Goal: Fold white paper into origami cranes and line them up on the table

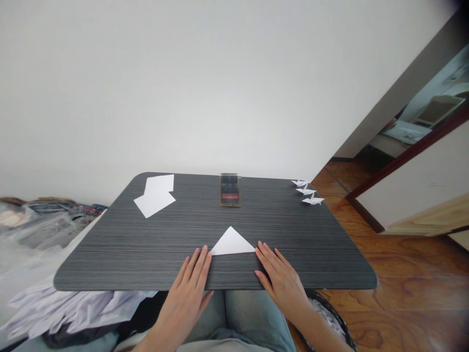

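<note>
A white sheet of paper folded into a triangle (233, 242) lies on the dark table (198, 230), its peak pointing away from me and its long edge towards me. My left hand (188, 288) rests flat at the triangle's left corner, fingers stretched out. At the right corner lies my right hand (282, 278), also flat, with its fingertips touching the paper's tip. Neither hand grips anything. Beyond the triangle, near the table's far edge, lies a phone (230, 190) with a blurred screen.
White paper sheets (156, 201) overlap at the table's far left. Three folded paper cranes (312, 200) stand in a row at the far right. A white wall (220, 98) rises behind the table. Piled clothes (73, 308) lie to the left, and wooden floor (403, 278) shows on the right.
</note>
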A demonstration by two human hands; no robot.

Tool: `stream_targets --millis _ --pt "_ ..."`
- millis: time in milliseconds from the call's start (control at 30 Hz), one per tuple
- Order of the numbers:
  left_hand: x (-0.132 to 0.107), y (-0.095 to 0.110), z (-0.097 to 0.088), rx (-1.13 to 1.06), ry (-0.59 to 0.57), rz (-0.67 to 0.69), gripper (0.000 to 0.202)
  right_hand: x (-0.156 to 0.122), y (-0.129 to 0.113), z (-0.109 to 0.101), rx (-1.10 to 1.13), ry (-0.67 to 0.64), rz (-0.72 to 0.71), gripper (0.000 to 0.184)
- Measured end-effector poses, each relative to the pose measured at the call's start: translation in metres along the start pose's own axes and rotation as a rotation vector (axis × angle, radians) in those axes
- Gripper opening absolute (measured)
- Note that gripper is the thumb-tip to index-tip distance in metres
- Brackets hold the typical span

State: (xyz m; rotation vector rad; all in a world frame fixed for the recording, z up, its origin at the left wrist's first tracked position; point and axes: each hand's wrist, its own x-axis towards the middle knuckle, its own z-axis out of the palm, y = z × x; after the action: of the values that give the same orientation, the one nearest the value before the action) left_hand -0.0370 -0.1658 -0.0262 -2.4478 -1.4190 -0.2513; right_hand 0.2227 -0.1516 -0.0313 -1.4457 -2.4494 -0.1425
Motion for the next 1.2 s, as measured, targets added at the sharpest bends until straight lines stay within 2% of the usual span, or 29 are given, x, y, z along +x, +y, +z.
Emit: stream_targets --millis 167,233,400,533,800,1200 --pt "0.026 0.012 -0.009 -0.177 -0.082 0.268 0.062 0.0 0.0 0.0 0.016 0.007 0.006 0.044" --pt "0.035 0.016 -0.01 -0.233 -0.073 0.313 0.065 0.0 0.0 -0.001 0.022 0.003 0.011 0.044" --pt "0.044 0.02 -0.006 -0.248 -0.077 0.237 0.073 0.001 -0.001 0.0 0.043 0.015 0.013 0.044" --pt "0.044 0.02 -0.003 -0.249 -0.092 0.247 0.075 0.005 -0.006 0.001 0.061 0.02 0.009 0.045" --pt "0.047 0.022 -0.005 -0.249 -0.088 0.258 0.077 0.018 -0.023 -0.002 0.096 -0.066 -0.074 0.047" --pt "0.046 0.025 -0.005 -0.238 -0.074 0.234 0.076 0.017 -0.025 -0.003 0.103 -0.042 -0.058 0.048"
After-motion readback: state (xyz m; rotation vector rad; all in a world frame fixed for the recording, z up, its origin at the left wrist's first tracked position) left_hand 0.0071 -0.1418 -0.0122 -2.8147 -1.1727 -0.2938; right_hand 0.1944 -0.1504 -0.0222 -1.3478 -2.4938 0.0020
